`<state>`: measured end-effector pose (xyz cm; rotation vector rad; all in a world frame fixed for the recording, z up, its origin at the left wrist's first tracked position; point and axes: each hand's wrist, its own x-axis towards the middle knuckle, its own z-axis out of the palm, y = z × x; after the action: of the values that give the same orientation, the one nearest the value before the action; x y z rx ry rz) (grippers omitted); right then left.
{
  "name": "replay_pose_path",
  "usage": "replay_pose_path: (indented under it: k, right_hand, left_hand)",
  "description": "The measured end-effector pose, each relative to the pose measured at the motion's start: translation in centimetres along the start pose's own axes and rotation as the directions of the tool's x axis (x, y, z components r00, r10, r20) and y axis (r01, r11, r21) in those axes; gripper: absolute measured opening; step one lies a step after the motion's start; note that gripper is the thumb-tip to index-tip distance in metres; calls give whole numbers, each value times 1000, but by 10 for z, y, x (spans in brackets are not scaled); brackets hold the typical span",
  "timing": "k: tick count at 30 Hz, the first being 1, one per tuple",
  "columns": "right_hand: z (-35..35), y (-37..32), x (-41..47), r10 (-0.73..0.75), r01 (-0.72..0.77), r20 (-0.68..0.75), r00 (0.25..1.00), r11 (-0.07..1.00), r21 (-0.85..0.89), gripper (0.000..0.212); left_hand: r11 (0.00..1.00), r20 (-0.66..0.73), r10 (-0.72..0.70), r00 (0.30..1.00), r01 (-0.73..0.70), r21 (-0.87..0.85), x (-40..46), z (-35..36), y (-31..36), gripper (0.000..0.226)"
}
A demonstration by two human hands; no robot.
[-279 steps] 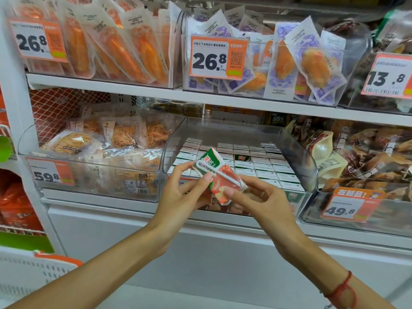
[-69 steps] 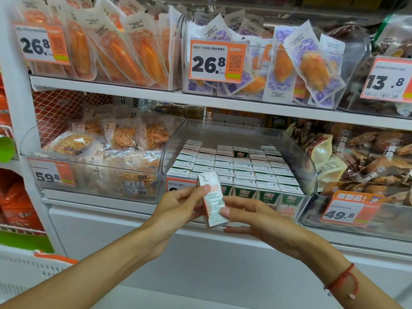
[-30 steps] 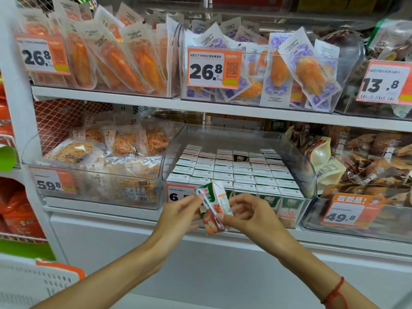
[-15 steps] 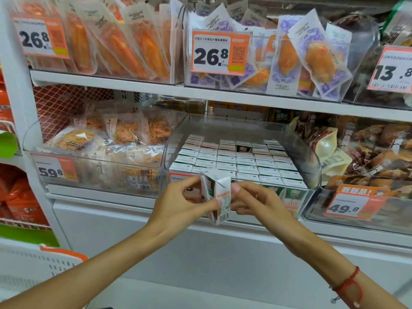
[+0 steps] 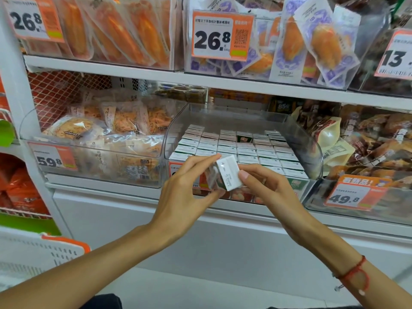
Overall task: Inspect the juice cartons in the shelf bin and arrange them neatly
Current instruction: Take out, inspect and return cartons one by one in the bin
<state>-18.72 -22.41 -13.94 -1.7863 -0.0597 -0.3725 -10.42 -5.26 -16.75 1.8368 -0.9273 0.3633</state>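
I pinch one juice carton (image 5: 227, 173) between my left hand (image 5: 186, 195) and right hand (image 5: 264, 186), white top tilted toward me, just before the clear shelf bin (image 5: 312, 150) of packed cartons (image 5: 236, 148).

Around your bin: snack packs, price tags, a basket.

Above you, orange pouches (image 5: 116, 30) and purple-printed pouches (image 5: 321, 41) stand in clear bins, with a 26.8 tag (image 5: 220, 35) clipped in front. To your left, a bin of shredded snack packs (image 5: 107, 128) carries a 59.8 tag (image 5: 52, 158); to your right, dark meat packs (image 5: 383, 139) sit behind a 49.8 tag (image 5: 354, 192). A white basket (image 5: 38, 255) shows lower left.
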Motion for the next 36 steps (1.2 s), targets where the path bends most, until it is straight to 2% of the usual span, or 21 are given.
replay_pose_path:
  k: [2, 5, 8, 11, 14, 17, 19, 21, 24, 27, 31, 34, 36]
  right_hand:
    - [-1, 0, 0, -21, 21, 20, 1000, 1000, -19, 29]
    - [1, 2, -1, -46, 48, 71, 996, 999, -24, 39]
    - [4, 5, -1, -91, 112, 124, 988, 978, -176, 56]
    - [7, 7, 0, -140, 179, 145, 979, 934, -309, 54]
    - [8, 4, 4, -172, 195, 103, 980, 933, -303, 38]
    - [11, -1, 7, -141, 148, 53, 989, 975, -164, 25]
    - [13, -3, 8, -114, 113, -2, 994, 988, -105, 18]
    - [13, -6, 8, -58, 56, -45, 997, 997, -60, 15]
    - [10, -6, 8, 80, -82, -31, 996, 996, -37, 17]
    - [8, -3, 9, 186, -187, -17, 982, 982, -11, 15]
    - [6, -3, 10, 240, -240, -17, 971, 971, -2, 15]
    - [6, -4, 9, 273, -273, -1, 962, 962, -31, 20]
    - [7, -3, 9, 309, -308, 22, 951, 951, -30, 27]
  left_hand:
    - [979, 48, -102, 994, 108, -172, 3, -1, 2, 71]
    - [846, 125, -281, 951, 308, -436, 10, -9, 5, 70]
    - [642, 252, -444, 860, 501, -580, 15, -16, 3, 57]
    - [401, 412, -501, 761, 626, -669, 16, -19, 0, 43]
    - [217, 540, -498, 679, 700, -681, 16, -19, 0, 46]
    - [94, 649, -474, 595, 767, -635, 16, -20, -1, 51]
    - [81, 718, -467, 516, 834, -546, 16, -22, -4, 58]
    - [79, 792, -458, 405, 905, -417, 16, -24, -8, 69]
    - [49, 839, -466, 281, 955, -293, 15, -22, -13, 71]
    - [27, 834, -485, 263, 958, -286, 14, -20, -16, 67]
    - [-18, 816, -502, 288, 939, -343, 13, -17, -16, 71]
    - [-79, 797, -508, 326, 904, -420, 12, -15, -13, 68]
    - [-84, 751, -536, 385, 861, -502, 12, -14, -11, 65]
